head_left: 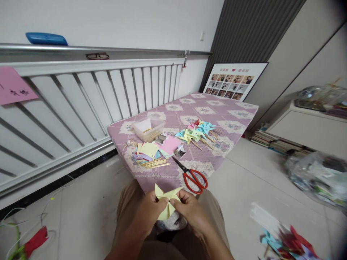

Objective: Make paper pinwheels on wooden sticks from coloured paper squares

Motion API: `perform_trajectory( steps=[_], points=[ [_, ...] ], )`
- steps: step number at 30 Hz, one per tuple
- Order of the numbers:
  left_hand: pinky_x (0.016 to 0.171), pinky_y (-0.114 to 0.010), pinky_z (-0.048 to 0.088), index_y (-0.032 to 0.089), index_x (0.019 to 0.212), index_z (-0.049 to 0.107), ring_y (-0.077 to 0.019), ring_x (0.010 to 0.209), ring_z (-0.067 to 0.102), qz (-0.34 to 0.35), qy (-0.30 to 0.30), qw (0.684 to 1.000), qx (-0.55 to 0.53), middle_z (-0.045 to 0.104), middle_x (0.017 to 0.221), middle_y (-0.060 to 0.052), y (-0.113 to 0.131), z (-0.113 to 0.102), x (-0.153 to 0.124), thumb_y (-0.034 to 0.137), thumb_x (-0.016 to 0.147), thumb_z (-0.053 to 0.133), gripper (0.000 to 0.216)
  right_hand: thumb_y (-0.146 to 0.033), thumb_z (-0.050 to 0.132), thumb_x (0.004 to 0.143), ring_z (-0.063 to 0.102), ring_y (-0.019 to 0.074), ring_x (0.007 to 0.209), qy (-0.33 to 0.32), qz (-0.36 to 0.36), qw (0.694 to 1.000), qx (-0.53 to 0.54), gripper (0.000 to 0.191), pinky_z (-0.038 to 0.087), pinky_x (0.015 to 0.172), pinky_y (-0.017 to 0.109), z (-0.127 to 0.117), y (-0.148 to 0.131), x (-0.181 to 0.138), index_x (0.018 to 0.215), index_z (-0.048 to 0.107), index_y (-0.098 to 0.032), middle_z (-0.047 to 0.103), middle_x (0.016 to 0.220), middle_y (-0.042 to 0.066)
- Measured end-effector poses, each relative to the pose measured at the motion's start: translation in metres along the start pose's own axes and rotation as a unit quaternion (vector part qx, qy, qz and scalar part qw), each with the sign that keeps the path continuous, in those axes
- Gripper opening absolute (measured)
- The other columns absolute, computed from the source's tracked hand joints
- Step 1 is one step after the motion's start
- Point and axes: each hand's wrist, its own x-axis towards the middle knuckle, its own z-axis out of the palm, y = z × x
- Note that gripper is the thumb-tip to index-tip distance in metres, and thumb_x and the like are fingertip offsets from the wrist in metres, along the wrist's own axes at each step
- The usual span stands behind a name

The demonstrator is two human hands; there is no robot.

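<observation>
A pale yellow paper pinwheel (164,213) is held above my lap between both hands. My left hand (153,209) grips its left side, the thumb pressed near the centre. From the other side my right hand (188,207) pinches it, thumb beside a small dark pin at the middle. Just beyond, scissors with red handles (195,179) lie on the table, blades pointing away to the left. Wooden sticks (155,163) and a stack of coloured paper (148,148) lie to the left of the scissors. Finished pinwheels on sticks (192,134) are heaped farther back.
The table has a purple patterned cloth (200,155). On it stands a clear plastic box (149,130) holding sticks. A white radiator (141,90) runs along the left wall. More pinwheels (292,242) are at lower right, and a red paper flower (36,240) is at lower left.
</observation>
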Motion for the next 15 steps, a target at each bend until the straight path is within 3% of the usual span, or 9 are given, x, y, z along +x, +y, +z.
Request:
perform_trajectory(
  steps=[8, 15],
  points=[
    [0.057, -0.023, 0.044, 0.015, 0.083, 0.066, -0.0154, 0.062, 0.059, 0.019, -0.032, 0.998, -0.045, 0.067, 0.071, -0.003, -0.008, 0.001, 0.008, 0.025, 0.073, 0.059, 0.016, -0.033, 0.075, 0.067, 0.054, 0.0123, 0.055, -0.007, 0.002, 1.000, -0.019, 0.013, 0.043, 0.055, 0.021, -0.005, 0.010, 0.009, 0.072, 0.069, -0.022, 0.066, 0.063, -0.004],
    [0.056, -0.025, 0.041, 0.014, 0.076, 0.068, -0.0148, 0.056, 0.054, 0.032, -0.019, 0.998, -0.060, 0.065, 0.064, -0.001, -0.021, -0.005, 0.023, 0.021, 0.067, 0.063, 0.012, -0.043, 0.076, 0.065, 0.050, 0.0112, 0.054, -0.028, -0.004, 0.999, -0.031, 0.027, 0.039, 0.055, 0.022, -0.001, 0.025, 0.024, 0.073, 0.069, -0.018, 0.064, 0.063, -0.003]
  ],
)
